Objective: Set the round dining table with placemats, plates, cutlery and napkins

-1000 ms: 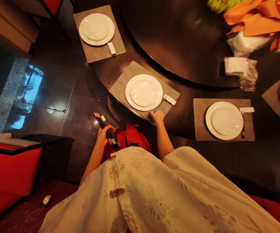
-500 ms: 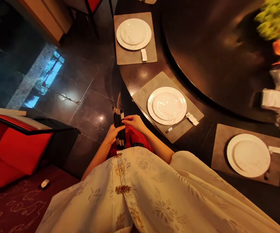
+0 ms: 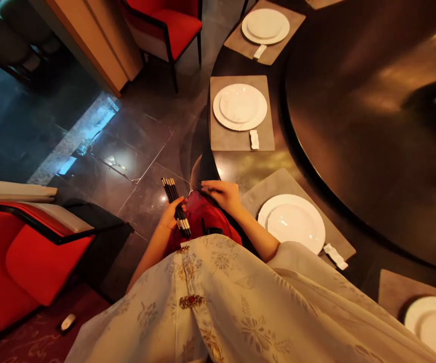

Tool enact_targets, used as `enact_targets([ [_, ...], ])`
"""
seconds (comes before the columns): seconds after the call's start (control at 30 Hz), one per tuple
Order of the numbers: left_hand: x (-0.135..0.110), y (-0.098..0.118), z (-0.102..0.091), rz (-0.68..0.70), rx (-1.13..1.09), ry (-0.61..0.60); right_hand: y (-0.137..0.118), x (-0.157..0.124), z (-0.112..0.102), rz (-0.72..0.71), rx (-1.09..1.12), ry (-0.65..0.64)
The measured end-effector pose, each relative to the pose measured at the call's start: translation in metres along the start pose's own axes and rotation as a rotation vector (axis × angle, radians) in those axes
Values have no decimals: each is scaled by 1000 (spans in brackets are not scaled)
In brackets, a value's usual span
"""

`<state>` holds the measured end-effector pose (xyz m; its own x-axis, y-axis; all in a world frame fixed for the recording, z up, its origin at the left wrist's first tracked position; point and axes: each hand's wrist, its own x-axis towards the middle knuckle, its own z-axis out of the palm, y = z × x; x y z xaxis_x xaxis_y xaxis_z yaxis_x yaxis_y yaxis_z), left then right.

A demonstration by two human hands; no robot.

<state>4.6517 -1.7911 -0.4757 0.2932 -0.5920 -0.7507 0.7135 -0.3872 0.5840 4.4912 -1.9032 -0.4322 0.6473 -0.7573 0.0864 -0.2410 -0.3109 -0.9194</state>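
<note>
Black gloss covers the round desk (image 3: 250, 164), its raised turntable (image 3: 339, 126) filling the right of my feed. At lower left I see a red chair (image 3: 47, 262). Brownish placemats (image 3: 220, 141) line the desk's rim, bearing stacked white plates (image 3: 242, 103). My left hand (image 3: 170, 214) is closed around a bundle of black chopsticks (image 3: 173, 194), held beyond the desk's edge. My right hand (image 3: 225, 195), just beside it, has its fingers drawn nearly together; whether they grip anything, I cannot tell. Small white rests (image 3: 255, 140) lie beside the plates.
</note>
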Motion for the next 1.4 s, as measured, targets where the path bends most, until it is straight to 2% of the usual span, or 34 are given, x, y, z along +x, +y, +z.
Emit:
enact_targets([
  [0.1,32,55,19,-37,-14,-51,-4,41,3,-306,-31,-240],
  [0.17,47,85,37,-34,20,-76,-3,65,9,-428,-57,-362],
  [0.2,54,97,46,-11,38,-83,-1,75,11,-461,-73,-377],
  [0.27,65,117,63,56,64,-111,3,94,12,-472,-105,-329],
  [0.33,77,133,77,126,76,-135,7,109,9,-377,-112,-200],
  [0.43,97,151,92,214,174,-189,13,128,3,-10,4,39],
  [0.5,113,162,103,278,298,-249,18,140,0,253,179,62],
  [0.57,129,172,114,321,421,-318,24,154,-1,408,343,10],
  [0.67,154,186,133,322,585,-403,34,178,-4,496,436,43],
  [0.77,179,203,149,256,666,-492,47,199,-13,552,426,194],
  [0.83,196,216,155,190,641,-517,59,209,-23,594,352,417],
  [0.93,224,239,157,94,577,-526,86,213,-33,618,80,828],
  [1.0,242,254,155,45,572,-528,108,212,-34,636,-105,983],
  [1.07,260,269,151,18,589,-509,130,214,-33,710,-210,1041],
  [1.17,282,287,145,2,602,-463,161,225,-36,854,-239,1155],
  [1.27,298,303,139,-15,589,-431,187,240,-49,1054,-39,1222],
  [1.33,306,311,137,-25,592,-425,200,248,-57,1195,165,1171],
  [1.4,312,318,137,-30,597,-429,211,252,-63,1269,287,1126],
])
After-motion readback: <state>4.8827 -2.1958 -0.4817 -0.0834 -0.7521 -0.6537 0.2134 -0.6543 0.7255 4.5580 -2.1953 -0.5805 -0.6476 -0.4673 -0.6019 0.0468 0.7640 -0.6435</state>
